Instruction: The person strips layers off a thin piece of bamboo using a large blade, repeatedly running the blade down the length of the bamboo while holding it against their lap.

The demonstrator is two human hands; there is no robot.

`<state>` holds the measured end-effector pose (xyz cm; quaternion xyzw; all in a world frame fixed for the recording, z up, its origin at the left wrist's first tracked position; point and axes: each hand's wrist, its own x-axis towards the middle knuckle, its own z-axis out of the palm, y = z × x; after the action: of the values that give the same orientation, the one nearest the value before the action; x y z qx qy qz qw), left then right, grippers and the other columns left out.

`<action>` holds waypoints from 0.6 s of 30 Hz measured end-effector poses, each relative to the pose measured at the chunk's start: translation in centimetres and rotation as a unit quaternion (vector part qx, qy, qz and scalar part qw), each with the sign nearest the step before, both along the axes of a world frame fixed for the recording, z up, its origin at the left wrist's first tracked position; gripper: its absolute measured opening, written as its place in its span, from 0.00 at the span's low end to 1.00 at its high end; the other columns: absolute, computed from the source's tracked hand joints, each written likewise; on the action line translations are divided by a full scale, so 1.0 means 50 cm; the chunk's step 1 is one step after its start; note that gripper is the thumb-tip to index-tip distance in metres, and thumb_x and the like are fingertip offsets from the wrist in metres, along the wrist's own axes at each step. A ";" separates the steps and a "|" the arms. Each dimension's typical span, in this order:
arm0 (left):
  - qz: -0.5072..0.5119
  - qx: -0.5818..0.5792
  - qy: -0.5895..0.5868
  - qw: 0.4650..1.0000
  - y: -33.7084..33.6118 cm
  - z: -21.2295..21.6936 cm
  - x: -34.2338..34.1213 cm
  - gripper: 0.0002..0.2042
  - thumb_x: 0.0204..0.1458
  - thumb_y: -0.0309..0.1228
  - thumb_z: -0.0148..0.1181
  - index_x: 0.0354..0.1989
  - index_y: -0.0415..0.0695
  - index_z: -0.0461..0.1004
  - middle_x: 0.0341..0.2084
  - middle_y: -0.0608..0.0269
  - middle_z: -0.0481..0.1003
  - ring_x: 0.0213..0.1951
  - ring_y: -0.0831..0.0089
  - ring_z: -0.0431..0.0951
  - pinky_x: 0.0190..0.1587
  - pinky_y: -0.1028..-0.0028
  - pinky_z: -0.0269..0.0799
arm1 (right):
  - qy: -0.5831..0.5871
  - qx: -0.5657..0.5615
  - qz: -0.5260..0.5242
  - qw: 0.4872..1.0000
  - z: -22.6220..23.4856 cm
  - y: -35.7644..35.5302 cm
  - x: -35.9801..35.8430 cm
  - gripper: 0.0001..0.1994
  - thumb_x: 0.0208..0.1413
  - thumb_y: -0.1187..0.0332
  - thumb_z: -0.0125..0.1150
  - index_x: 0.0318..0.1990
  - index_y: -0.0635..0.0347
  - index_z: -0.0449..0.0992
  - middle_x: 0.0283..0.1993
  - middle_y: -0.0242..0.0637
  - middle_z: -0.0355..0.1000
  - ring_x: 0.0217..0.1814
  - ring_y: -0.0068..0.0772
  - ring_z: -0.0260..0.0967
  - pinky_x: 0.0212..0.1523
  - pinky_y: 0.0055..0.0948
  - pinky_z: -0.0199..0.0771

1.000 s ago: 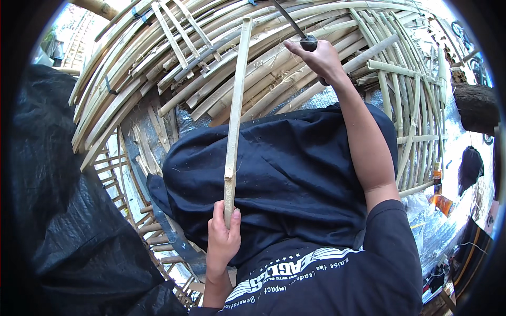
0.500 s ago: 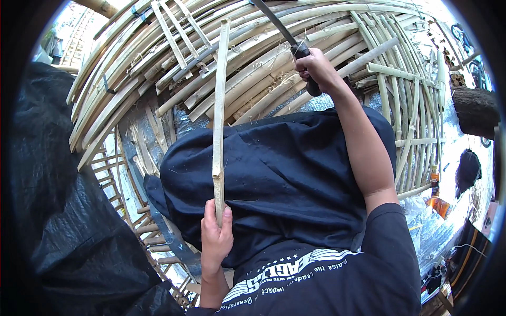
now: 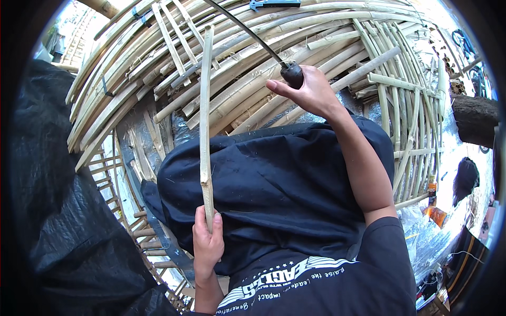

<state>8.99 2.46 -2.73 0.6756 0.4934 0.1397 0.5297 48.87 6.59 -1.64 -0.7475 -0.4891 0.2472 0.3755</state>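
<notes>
Bamboo strip (image 3: 205, 116): pale, long, narrow, with a step in its lower part; held over dark cloth (image 3: 295, 174) on the lap
Upper end: overlaps the bamboo pile (image 3: 247, 81) in view
Left hand (image 3: 208, 239): fingers closed around the strip's lower end
Right hand (image 3: 311, 95): grips a black handle (image 3: 293, 77), thumb jutting out
Blade (image 3: 247, 30): slants up-left, tip out of view
Open room: cloth between strip and right forearm (image 3: 363, 158)

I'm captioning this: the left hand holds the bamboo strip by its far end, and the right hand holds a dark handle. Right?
Not quite: the head view shows the left hand holding the bamboo strip by its near end. The right hand does hold a dark handle.
</notes>
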 end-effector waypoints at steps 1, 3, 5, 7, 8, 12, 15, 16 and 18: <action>0.019 -0.021 -0.005 1.000 -0.001 0.004 0.004 0.05 0.71 0.31 0.49 0.44 0.43 0.64 0.20 0.75 0.62 0.17 0.91 0.60 0.17 0.83 0.55 | 0.000 0.005 -0.005 1.000 -0.010 0.000 0.003 0.31 0.51 0.38 0.69 0.24 0.64 0.73 0.21 0.33 0.68 0.25 0.28 0.67 0.31 0.35 0.68; 0.057 -0.063 -0.013 0.996 -0.003 0.021 0.016 0.06 0.68 0.29 0.53 0.42 0.41 0.65 0.19 0.73 0.64 0.20 0.86 0.63 0.22 0.79 0.59 | 0.001 0.017 -0.014 1.000 -0.043 0.003 0.012 0.28 0.50 0.44 0.71 0.26 0.65 0.73 0.22 0.35 0.70 0.26 0.29 0.67 0.32 0.35 0.68; 0.080 -0.148 -0.096 0.981 -0.004 0.032 0.025 0.06 0.67 0.27 0.55 0.41 0.43 0.64 0.20 0.74 0.65 0.20 0.88 0.63 0.20 0.83 0.58 | 0.089 0.032 0.002 0.995 -0.060 0.001 0.016 0.22 0.48 0.52 0.73 0.27 0.64 0.72 0.23 0.35 0.70 0.25 0.28 0.67 0.30 0.33 0.68; 0.098 -0.171 -0.167 0.966 -0.001 0.034 0.040 0.08 0.66 0.25 0.57 0.41 0.44 0.62 0.21 0.74 0.65 0.19 0.90 0.63 0.19 0.85 0.57 | 0.204 0.039 0.024 0.978 -0.068 0.006 0.004 0.17 0.47 0.60 0.72 0.28 0.62 0.70 0.23 0.34 0.69 0.24 0.26 0.66 0.28 0.31 0.67; 0.103 -0.154 -0.197 0.963 0.004 0.030 0.057 0.09 0.65 0.24 0.58 0.41 0.44 0.61 0.22 0.74 0.65 0.19 0.90 0.63 0.19 0.86 0.57 | 0.272 0.037 0.035 0.961 -0.070 0.005 -0.008 0.15 0.46 0.64 0.71 0.28 0.62 0.70 0.23 0.33 0.68 0.23 0.25 0.65 0.27 0.30 0.66; 0.096 -0.032 -0.260 0.960 0.064 0.015 0.156 0.17 0.59 0.16 0.62 0.41 0.45 0.57 0.31 0.66 0.70 0.22 0.91 0.66 0.20 0.88 0.61 | 0.458 0.044 0.095 0.883 -0.073 -0.001 -0.061 0.14 0.43 0.78 0.64 0.37 0.61 0.67 0.27 0.29 0.64 0.24 0.18 0.61 0.24 0.23 0.62; 0.105 0.075 -0.280 0.951 0.129 0.012 0.248 0.20 0.58 0.14 0.62 0.42 0.48 0.55 0.39 0.57 0.74 0.15 0.89 0.67 0.12 0.87 0.58 | 0.464 0.040 0.117 0.877 -0.070 -0.002 -0.097 0.14 0.41 0.79 0.61 0.37 0.61 0.67 0.27 0.30 0.64 0.23 0.19 0.60 0.24 0.23 0.61; 0.115 0.091 -0.302 0.942 0.149 -0.002 0.273 0.20 0.57 0.15 0.64 0.45 0.45 0.57 0.42 0.53 0.75 0.18 0.87 0.71 0.15 0.87 0.63 | 0.459 0.039 0.126 0.879 -0.069 -0.003 -0.103 0.14 0.41 0.78 0.62 0.37 0.61 0.67 0.27 0.30 0.64 0.23 0.19 0.60 0.24 0.23 0.62; 0.107 0.178 -0.274 0.939 0.181 -0.010 0.322 0.20 0.56 0.15 0.66 0.49 0.43 0.60 0.46 0.50 0.77 0.24 0.86 0.75 0.21 0.87 0.68 | 0.431 0.031 0.134 0.892 -0.070 -0.009 -0.109 0.13 0.40 0.76 0.63 0.35 0.61 0.68 0.26 0.30 0.66 0.23 0.20 0.61 0.24 0.24 0.62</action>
<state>25.11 11.54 -3.24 0.6379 0.3658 0.4604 0.4974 43.44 6.12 -5.15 -0.4831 -0.3816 0.5780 0.5357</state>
